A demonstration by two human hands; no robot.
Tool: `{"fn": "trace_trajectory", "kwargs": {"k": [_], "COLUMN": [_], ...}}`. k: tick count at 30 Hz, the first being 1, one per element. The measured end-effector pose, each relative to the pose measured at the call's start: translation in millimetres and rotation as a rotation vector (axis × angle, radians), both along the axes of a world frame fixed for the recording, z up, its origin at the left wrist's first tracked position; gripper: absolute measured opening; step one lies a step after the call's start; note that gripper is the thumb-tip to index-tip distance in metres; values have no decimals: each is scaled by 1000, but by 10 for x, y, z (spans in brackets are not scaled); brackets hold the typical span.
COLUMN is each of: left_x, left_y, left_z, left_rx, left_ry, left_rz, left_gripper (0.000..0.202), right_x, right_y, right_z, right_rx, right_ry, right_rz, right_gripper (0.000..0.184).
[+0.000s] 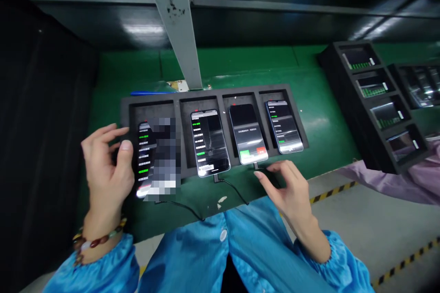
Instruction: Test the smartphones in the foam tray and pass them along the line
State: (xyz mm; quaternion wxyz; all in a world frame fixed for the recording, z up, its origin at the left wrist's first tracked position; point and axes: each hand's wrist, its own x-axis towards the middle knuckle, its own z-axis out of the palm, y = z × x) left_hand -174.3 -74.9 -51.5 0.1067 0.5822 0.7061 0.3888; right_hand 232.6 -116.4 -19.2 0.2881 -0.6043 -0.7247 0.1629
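Note:
A black foam tray (220,96) lies on the green bench, with one phone per compartment. My left hand (112,160) is beside the leftmost phone (143,160), its fingers spread and holding nothing visible; part of that screen is pixelated. The second phone (209,141) shows a list with green lines and has a cable plug (216,178) at its lower end. A green and a red button show on the third phone (248,132). Near that phone's plug (255,165) is my right hand (288,187), thumb and index finger bent but apart. The rightmost phone (284,125) shows a similar list.
Another black tray (347,100) with several lit devices stands to the right, with a further tray (395,73) behind it. A grey metal post (175,27) rises behind my tray, near a blue pen-like stick (151,93). Pinkish cloth (388,183) shows at right.

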Motion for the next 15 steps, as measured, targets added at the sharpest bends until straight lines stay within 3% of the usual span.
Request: {"fn": "trace_trajectory", "kwargs": {"k": [4,6,9,15], "left_x": [35,44,43,49], "left_y": [-2,-3,-2,-3], "left_z": [26,36,38,40], "left_rx": [4,4,13,15], "left_ry": [10,4,8,4], "left_rz": [-5,-11,-26,-26], "left_gripper": [53,52,51,52], "right_x": [-100,-164,-243,-329], "right_y": [-38,-24,10,7], "right_z": [-70,-103,-161,-266], "right_rx": [-82,-81,-48,38], "right_ry": [-11,-17,-33,-64], "right_rz": [-41,-40,-34,-44], "right_gripper": [27,21,15,23]}}
